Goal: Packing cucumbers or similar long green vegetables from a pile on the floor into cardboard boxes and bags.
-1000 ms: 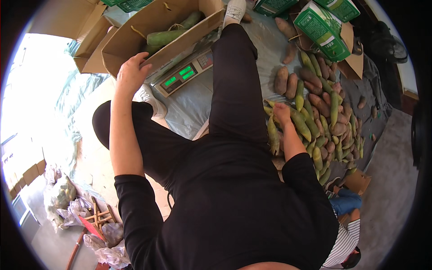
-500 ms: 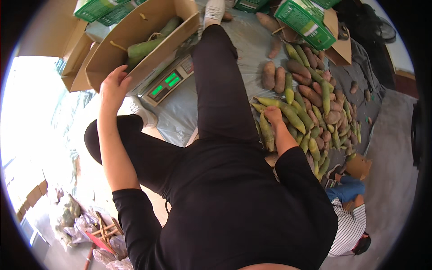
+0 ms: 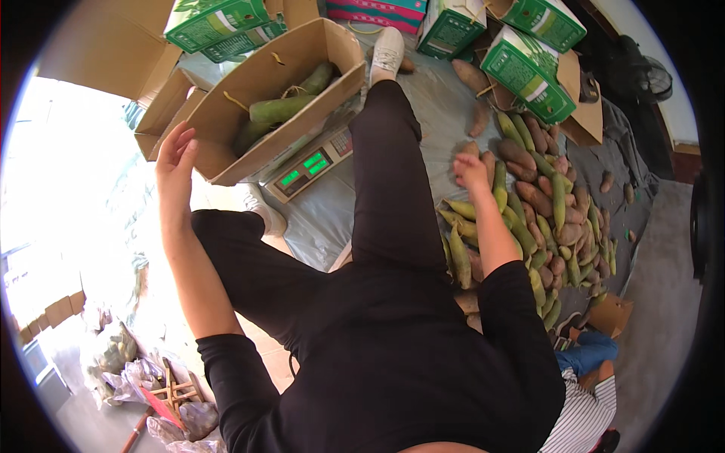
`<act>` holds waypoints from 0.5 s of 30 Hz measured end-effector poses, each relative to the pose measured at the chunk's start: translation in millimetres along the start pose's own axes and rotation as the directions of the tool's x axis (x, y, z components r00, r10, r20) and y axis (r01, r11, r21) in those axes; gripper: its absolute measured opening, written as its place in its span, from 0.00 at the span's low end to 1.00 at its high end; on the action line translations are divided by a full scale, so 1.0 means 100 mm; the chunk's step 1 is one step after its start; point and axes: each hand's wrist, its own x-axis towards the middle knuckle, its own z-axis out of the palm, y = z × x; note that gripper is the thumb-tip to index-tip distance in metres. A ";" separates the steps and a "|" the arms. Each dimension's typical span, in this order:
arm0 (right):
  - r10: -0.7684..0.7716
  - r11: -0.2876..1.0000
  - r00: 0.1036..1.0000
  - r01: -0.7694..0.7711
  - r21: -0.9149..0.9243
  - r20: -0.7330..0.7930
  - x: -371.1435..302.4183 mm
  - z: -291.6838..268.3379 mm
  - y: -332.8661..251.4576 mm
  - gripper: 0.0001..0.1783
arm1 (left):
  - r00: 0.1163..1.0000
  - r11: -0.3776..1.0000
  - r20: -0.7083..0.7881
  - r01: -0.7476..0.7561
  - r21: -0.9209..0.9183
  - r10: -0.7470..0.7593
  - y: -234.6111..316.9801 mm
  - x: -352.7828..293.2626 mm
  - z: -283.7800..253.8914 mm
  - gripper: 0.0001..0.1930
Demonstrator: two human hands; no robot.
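My left hand [image 3: 177,162] is open beside the near left corner of a long cardboard box [image 3: 291,124], its fingers apart and holding nothing. Inside this box lie a few large green radishes [image 3: 281,109]. The box rests on a digital scale [image 3: 308,171] with a lit green display. My right hand [image 3: 471,172] hovers at the near left of the vegetable pile, fingers loosely bent, with nothing visible in them. Around it lie green radishes [image 3: 459,253] and reddish-brown roots like sweet potatoes [image 3: 536,199]. Whether its fingertips touch the brown root [image 3: 472,147] just beyond, I cannot tell.
Green printed cartons [image 3: 531,79] stand beyond the pile, with a black fan [image 3: 649,81] at the far right. A person in a striped shirt [image 3: 581,411] is at the lower right. Plastic bags [image 3: 136,374] and a wooden stool frame [image 3: 172,392] lie lower left.
The view has shifted, so the scene sits lower and farther right. My right hand has come off the green radishes and moved forward. My left hand stays by the box corner, now just outside it.
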 end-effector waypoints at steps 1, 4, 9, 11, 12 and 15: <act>-0.058 0.998 0.998 0.058 0.000 0.017 0.00 0.13 -0.34 0.15 | 0.999 0.999 0.019 0.035 -0.015 -0.035 0.01 0.01 -0.14 0.20; -0.316 0.949 0.948 0.316 0.016 0.046 0.08 0.29 -1.17 0.13 | 0.996 0.991 -0.035 0.090 0.101 -0.087 0.14 0.03 -0.26 0.20; -0.504 0.850 0.847 0.521 -0.075 0.167 0.12 0.83 -2.26 0.15 | 0.978 0.935 -0.142 0.193 0.299 -0.156 -0.35 0.10 -0.64 0.18; -0.601 0.747 0.754 0.648 -0.149 0.264 0.28 1.12 -2.49 0.21 | 0.972 0.920 -0.126 0.228 0.318 -0.197 -0.67 0.10 -0.68 0.21; -0.610 0.740 0.747 0.656 -0.147 0.264 0.31 1.21 -2.59 0.21 | 0.966 0.907 -0.111 0.257 0.333 -0.233 -0.79 0.12 -0.61 0.23; -0.535 0.620 0.787 0.613 -0.491 0.306 0.26 1.43 -2.88 0.29 | 0.951 0.860 -0.011 0.286 0.422 -0.310 -0.92 0.20 -0.40 0.26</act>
